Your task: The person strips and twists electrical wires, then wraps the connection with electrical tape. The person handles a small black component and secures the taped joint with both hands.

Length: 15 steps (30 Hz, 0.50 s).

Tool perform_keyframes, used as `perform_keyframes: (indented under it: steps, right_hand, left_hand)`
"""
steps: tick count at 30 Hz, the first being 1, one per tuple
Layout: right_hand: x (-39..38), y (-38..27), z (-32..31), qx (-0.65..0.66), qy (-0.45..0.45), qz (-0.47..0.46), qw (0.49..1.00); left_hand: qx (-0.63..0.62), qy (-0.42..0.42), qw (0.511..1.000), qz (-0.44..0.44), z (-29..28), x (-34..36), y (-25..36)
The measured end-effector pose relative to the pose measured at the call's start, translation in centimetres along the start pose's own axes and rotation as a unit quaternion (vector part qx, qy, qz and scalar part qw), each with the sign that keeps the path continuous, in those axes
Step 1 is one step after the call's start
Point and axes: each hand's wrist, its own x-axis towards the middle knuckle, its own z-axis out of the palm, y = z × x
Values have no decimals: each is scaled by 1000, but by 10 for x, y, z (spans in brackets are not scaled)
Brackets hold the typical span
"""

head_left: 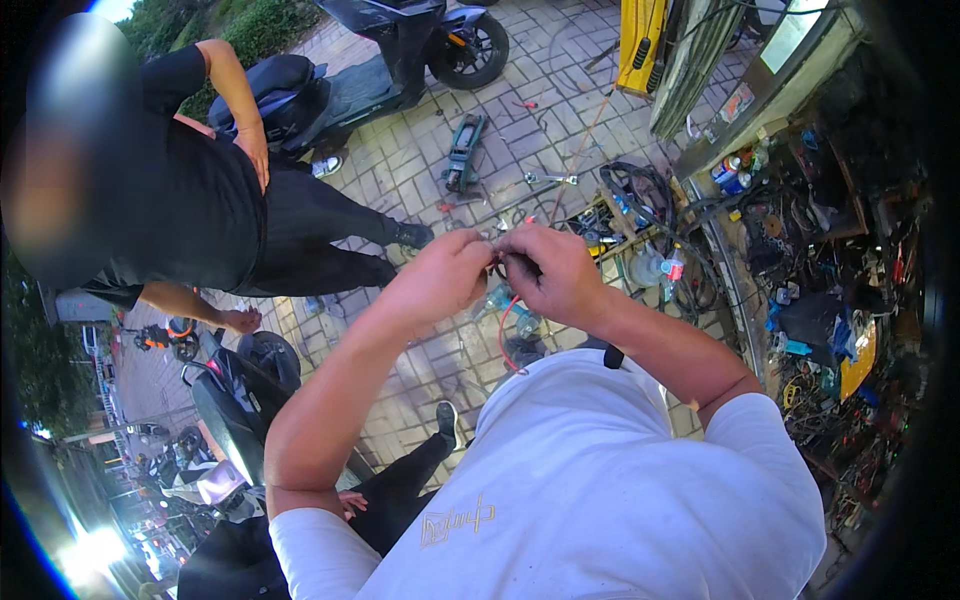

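In front of my chest, my left hand (447,277) and my right hand (553,270) meet with their fingertips together. Both are closed in a pinch. A thin red wire (507,325) hangs in a curve from the fingers of my right hand toward my white shirt. Something small and dark sits between the fingertips, too covered to name. What my left fingers grip is hidden. Beyond the hands, a thin orange line (583,140) stretches up toward a yellow metal post (641,45).
A green floor jack (463,152) and a wrench (552,179) lie on the paving. Tools, black cables (640,185) and a clear plastic bottle (650,267) crowd the right. A person in black (190,190) stands at the left by a scooter (370,85); another person's leg (410,465) shows below.
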Motion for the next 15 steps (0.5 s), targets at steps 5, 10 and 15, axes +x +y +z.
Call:
perform_keyframes:
  steps: [5, 10, 15]
  right_hand:
    - [6, 3, -9, 44, -26, 48, 998]
    - [8, 0, -24, 262, -91, 237, 931]
    - [10, 3, -28, 375, -126, 312, 864]
  left_hand:
    - [-204, -94, 974, -36, -17, 5, -11]
    - [372, 169, 824, 393, -3, -7, -11]
    - [495, 142, 701, 493, -3, -8, -5]
